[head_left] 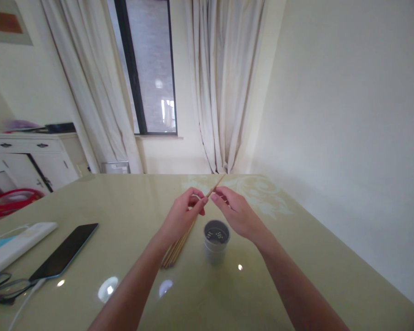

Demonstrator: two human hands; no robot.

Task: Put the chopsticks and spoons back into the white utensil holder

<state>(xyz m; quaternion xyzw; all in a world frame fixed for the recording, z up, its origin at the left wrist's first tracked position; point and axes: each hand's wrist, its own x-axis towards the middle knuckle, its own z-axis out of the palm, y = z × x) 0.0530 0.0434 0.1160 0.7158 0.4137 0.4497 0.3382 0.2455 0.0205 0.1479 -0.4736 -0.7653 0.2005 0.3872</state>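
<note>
through the head camera i have two bare hands in view, both forearms running out of the bottom edge. my left hand (189, 205) pinches a slim tan wooden stick (216, 185) between thumb and index finger; its other fingers are curled, partly hidden behind the thumb. the stick slants up and away over the far part of the glossy olive-green table (296, 280), its near end lost in the left hand. my right hand (235, 210) is just beside it, thumb and fingers bent towards the stick, and i cannot tell whether they grip it or only come close.

below the hands one round grey cup (214, 252) stands upright on the table, two clusters of small pale dots showing on its dark floor. just left of it lies a bundle of slim tan sticks (175, 252), partly covered by the left hand and wrist; they overlap too closely for me to count.

further left i count one black-screened phone (67, 250) and one long white power strip (25, 242), the strip cut by the left edge. a dark wiry tangle (7, 288) near them could be glasses or cable; i can't make out which.
</note>
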